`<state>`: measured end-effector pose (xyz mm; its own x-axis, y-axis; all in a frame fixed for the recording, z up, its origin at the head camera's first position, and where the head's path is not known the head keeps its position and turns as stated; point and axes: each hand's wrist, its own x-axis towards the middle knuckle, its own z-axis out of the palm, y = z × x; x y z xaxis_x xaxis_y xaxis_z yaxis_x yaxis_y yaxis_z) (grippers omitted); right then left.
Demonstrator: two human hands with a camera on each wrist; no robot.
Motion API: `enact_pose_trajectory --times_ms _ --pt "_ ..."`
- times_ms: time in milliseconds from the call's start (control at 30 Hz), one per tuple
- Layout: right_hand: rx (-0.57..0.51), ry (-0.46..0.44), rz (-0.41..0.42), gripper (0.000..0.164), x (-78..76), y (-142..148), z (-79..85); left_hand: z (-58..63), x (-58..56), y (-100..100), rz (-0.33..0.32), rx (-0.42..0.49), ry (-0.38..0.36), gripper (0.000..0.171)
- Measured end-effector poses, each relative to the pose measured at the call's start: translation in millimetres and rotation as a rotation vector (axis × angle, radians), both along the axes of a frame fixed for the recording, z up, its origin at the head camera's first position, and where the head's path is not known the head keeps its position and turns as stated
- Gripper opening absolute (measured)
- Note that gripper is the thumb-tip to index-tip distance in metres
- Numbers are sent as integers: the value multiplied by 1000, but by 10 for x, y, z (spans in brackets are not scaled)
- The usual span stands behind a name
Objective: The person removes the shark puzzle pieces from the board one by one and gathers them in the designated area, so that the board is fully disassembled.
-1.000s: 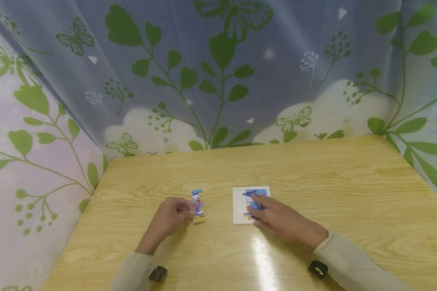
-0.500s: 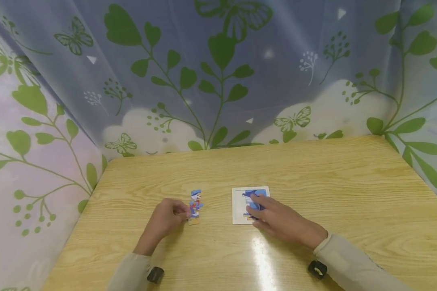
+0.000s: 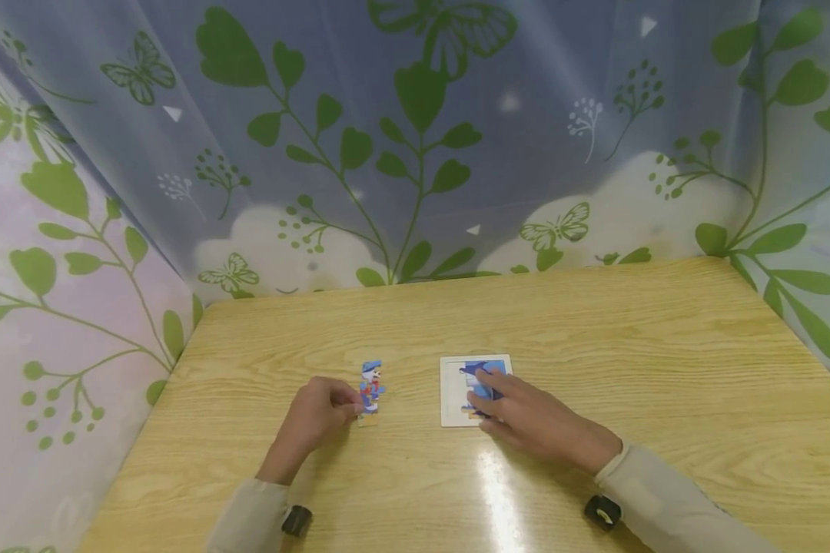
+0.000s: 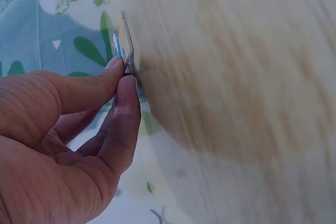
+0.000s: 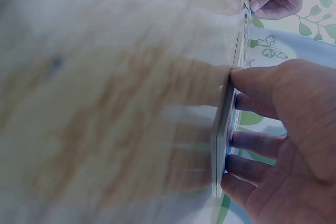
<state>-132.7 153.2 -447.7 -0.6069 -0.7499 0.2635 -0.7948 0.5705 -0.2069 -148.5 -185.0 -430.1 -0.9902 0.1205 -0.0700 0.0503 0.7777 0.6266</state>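
My left hand [image 3: 323,411] pinches a narrow jigsaw strip [image 3: 370,388] by its left edge, low down. A cartoon animal in a blue cap and blue clothes is printed on the strip. In the left wrist view, thumb and forefinger meet on the strip's thin edge [image 4: 126,38]. Farther right lies a square white puzzle tray [image 3: 453,395], its right part filled with blue picture pieces [image 3: 479,367]. My right hand [image 3: 536,415] rests over that filled part with fingers spread, hiding much of the picture. In the right wrist view, the fingertips [image 5: 236,140] touch the tray's face.
The wood-grain table [image 3: 595,330] reaches back to a patterned curtain [image 3: 339,153] with green leaves and butterflies. More of this cloth hangs at the left and right sides. A glare streak falls on the tabletop below the tray.
My left hand and the jigsaw strip have shifted slightly left, with the strip a little straighter. In the last half second they barely move. My right hand stays on the tray.
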Motion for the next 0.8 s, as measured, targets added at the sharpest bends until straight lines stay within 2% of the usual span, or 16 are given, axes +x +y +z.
enact_pose_trajectory --times_ms 233,467,600,800 --pt "9 -61 -11 36 37 8 31 5 20 8 2 3 -11 11" --pt "-2 -129 -37 39 46 4 61 37 -4 42 2 20 23 8" --pt "-4 -183 -62 40 58 9 74 70 -28 106 -21 51 51 5" --pt "-2 -232 -114 44 79 47 96 142 -61 250 -66 67 36 4"
